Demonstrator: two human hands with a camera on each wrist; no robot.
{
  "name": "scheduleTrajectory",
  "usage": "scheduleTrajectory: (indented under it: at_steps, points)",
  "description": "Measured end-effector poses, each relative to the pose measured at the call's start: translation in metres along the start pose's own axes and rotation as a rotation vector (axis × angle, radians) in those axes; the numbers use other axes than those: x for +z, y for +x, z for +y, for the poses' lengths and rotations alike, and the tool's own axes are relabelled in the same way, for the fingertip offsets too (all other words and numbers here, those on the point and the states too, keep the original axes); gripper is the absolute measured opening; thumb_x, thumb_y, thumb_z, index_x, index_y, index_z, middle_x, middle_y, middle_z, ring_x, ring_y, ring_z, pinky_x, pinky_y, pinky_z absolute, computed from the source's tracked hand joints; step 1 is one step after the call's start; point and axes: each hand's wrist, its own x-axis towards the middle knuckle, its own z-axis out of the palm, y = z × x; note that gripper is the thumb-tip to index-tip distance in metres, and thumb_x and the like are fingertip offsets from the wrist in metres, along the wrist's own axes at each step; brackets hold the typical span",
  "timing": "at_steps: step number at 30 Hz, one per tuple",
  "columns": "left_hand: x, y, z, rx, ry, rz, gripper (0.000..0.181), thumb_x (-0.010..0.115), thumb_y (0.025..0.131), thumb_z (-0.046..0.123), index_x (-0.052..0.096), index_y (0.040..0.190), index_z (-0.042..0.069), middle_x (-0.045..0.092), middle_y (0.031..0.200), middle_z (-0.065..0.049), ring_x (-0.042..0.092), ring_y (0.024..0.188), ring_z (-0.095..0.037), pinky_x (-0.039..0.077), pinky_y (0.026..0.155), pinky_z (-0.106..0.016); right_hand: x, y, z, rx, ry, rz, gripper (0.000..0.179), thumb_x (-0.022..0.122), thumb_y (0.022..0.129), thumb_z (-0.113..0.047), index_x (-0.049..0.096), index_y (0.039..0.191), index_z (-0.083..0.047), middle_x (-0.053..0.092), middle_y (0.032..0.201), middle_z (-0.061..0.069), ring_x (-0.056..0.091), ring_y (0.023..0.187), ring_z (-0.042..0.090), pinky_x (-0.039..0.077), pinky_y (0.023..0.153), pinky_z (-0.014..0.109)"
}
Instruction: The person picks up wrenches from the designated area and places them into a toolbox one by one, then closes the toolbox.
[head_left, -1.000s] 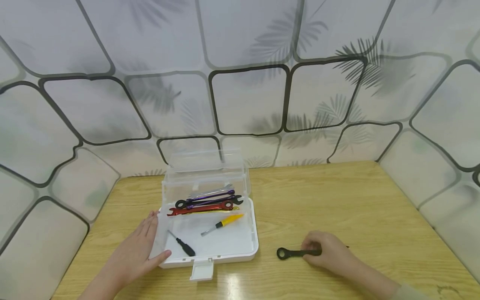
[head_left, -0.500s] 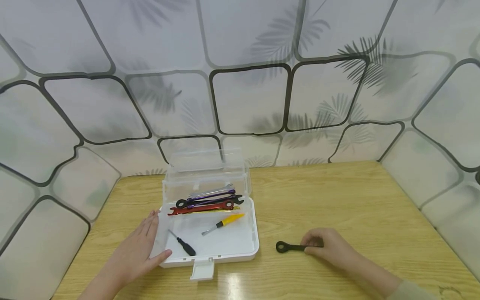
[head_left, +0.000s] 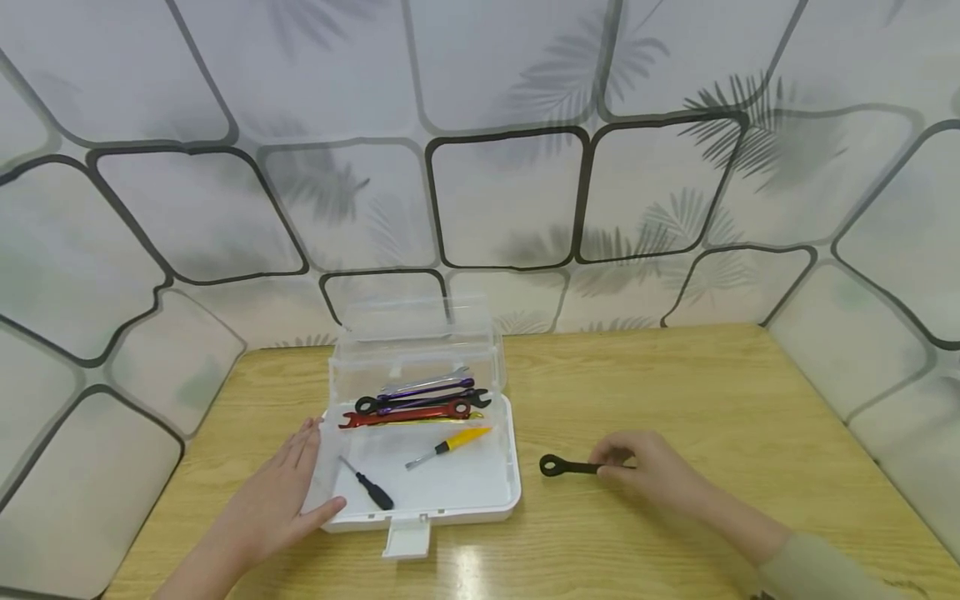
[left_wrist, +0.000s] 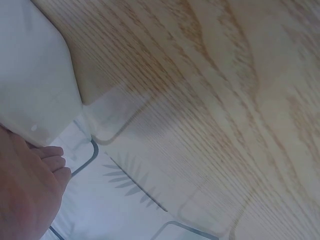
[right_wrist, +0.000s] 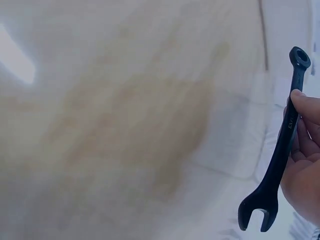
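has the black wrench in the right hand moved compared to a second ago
Yes. The black wrench in the right hand has shifted away from the near table edge and slightly left, toward the white box.

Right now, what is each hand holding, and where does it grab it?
The right hand pinches the black wrench along its shaft, both ends sticking out. The left hand holds nothing; it rests against the clear toolbox.

Black combination wrench (head_left: 567,467) held level, ring end leftward; right of the box.
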Motion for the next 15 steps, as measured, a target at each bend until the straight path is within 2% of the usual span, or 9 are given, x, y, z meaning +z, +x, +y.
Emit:
scheduleTrajectory:
  at_steps: [9,15]
  points:
    - [0.002,0.0,-0.001,0.016,0.014,0.013,0.106,0.065,0.096,0.063,0.033,0.156,-0.019,0.032,0.167,-0.035,0.037,0.154,-0.051,0.04,0.123,-0.062,-0.009,0.027,-0.023,-0.109,-0.057,0.013,0.012,0.079,0.091,0.0,0.077,0.1,-0.009,0.079,0.096,0.003,0.067,0.085,-0.001,0.062,0.078,0.022]
    - [0.001,0.0,-0.002,0.021,0.011,0.016,0.106,0.066,0.096,0.063,0.033,0.155,-0.019,0.033,0.166,-0.036,0.038,0.153,-0.052,0.04,0.123,-0.063,-0.009,0.048,-0.039,-0.152,-0.051,0.019,0.012,0.08,0.091,0.0,0.078,0.098,-0.009,0.078,0.093,0.001,0.065,0.082,-0.001,0.061,0.075,0.024]
